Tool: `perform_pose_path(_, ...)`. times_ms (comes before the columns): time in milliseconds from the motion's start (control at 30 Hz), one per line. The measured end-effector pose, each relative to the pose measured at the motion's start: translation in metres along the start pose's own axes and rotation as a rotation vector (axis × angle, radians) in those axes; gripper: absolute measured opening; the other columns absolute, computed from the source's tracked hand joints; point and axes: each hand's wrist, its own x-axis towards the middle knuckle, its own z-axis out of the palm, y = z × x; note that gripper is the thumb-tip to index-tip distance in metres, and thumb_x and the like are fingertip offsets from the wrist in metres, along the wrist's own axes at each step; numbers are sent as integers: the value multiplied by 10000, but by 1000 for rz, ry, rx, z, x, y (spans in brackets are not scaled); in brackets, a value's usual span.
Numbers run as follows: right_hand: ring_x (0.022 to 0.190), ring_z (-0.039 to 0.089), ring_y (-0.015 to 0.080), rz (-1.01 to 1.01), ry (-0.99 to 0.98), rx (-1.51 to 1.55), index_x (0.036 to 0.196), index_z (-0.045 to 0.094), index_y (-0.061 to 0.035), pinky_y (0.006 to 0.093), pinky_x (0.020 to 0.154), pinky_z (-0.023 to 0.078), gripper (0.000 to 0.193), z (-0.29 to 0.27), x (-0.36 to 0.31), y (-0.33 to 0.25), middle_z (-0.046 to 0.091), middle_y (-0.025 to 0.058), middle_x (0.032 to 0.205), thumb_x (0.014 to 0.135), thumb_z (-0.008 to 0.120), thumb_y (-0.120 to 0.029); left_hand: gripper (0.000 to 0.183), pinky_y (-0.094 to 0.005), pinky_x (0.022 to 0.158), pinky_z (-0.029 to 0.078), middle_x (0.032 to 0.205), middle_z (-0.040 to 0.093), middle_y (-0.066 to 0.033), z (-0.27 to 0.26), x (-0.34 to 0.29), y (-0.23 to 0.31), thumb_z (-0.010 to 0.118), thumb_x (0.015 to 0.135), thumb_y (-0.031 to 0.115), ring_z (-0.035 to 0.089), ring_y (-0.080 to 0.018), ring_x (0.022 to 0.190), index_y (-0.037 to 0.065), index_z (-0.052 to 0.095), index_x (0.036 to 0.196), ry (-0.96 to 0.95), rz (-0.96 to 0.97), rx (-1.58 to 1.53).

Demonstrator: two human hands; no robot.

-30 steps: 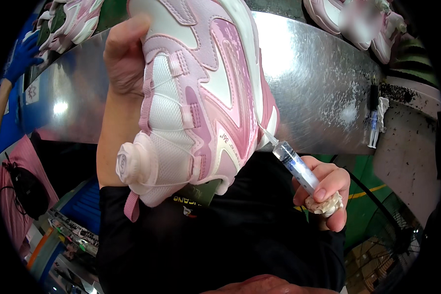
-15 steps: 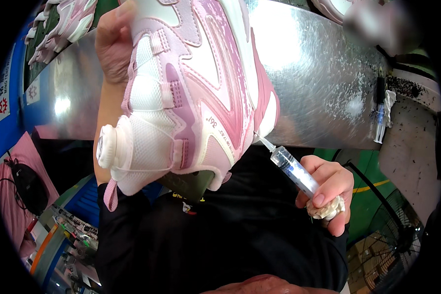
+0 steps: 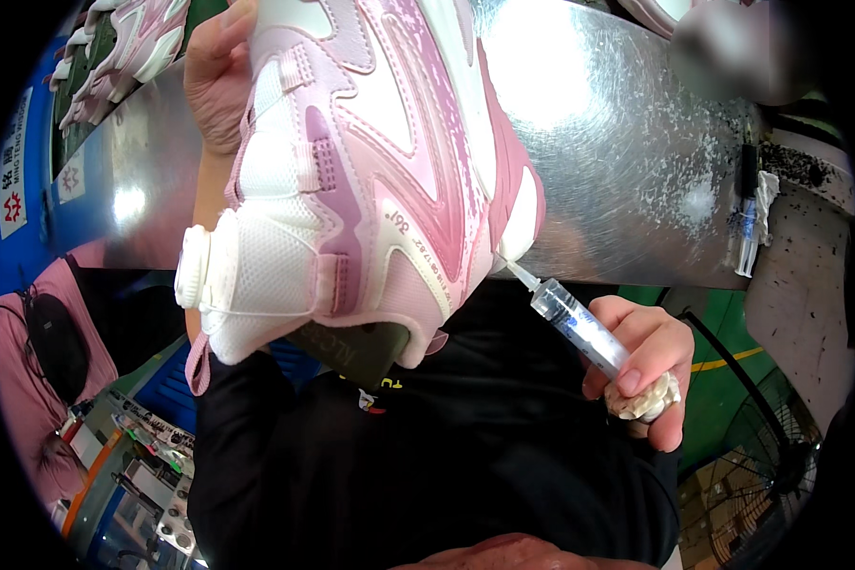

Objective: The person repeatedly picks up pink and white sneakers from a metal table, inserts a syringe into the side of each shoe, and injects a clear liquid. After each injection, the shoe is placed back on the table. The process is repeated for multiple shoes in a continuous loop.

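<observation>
OK so your left hand [image 3: 220, 81] has the pink and white shoe [image 3: 380, 190] pinched toward its far end, on the left side. Your thumb shows, but can't tell how the fingers sit behind it. The shoe's up over the near side of the metal table [image 3: 627, 123], toe end far, heel end near you, with the white knob [image 3: 195, 266] sticking out left and a dark green insert [image 3: 356, 350] poking out of the opening.

Your right hand [image 3: 648, 356] is curled round the clear syringe [image 3: 579, 328], thumb laid along it, a lumpy off-white wad [image 3: 644, 397] at its near end. The tip is right at the seam above the sole, by the heel; can't tell how hard it's pressing.

Compared with a second ago, you've swung the shoe left, and the tip sits nearer the heel end of that seam. Your right hand's grip looks the same. The blue glove over on the left is gone from view, and the blurry pale thing [image 3: 736, 52] far right has shifted further right.

The other syringe [image 3: 749, 223] is lying on the table's right end like before, and the pink shoes [image 3: 128, 62] are still far left.
</observation>
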Motion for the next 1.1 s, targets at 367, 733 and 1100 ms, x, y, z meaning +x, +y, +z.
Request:
perform_pose_path(367, 586, 480, 153, -1, 21, -5, 955, 654, -26, 267, 513, 306, 545, 1, -3, 4, 666, 85, 742, 694, 765, -492, 338, -352, 808, 511, 955, 657, -128, -2, 1, -1, 550, 820, 239, 635, -222, 855, -12, 586, 1043, 11, -15, 12)
perform_pose_path(733, 572, 479, 144, -14, 17, -45, 952, 656, -24, 273, 533, 312, 537, 0, -2, 6, 674, 60, 756, 697, 765, -483, 344, -350, 811, 508, 957, 657, -128, -1, -3, -3, 546, 826, 255, 634, -221, 858, -7, 587, 1045, 40, -26, 29)
perform_pose_path(1100, 567, 482, 151, -95, -93, -303, 964, 654, -27, 282, 517, 310, 495, -3, -8, 11, 671, 17, 764, 699, 776, -426, 351, -347, 813, 505, 959, 657, -128, 2, -18, 10, 542, 832, 271, 633, -220, 861, -3, 587, 1047, 196, -148, 222)
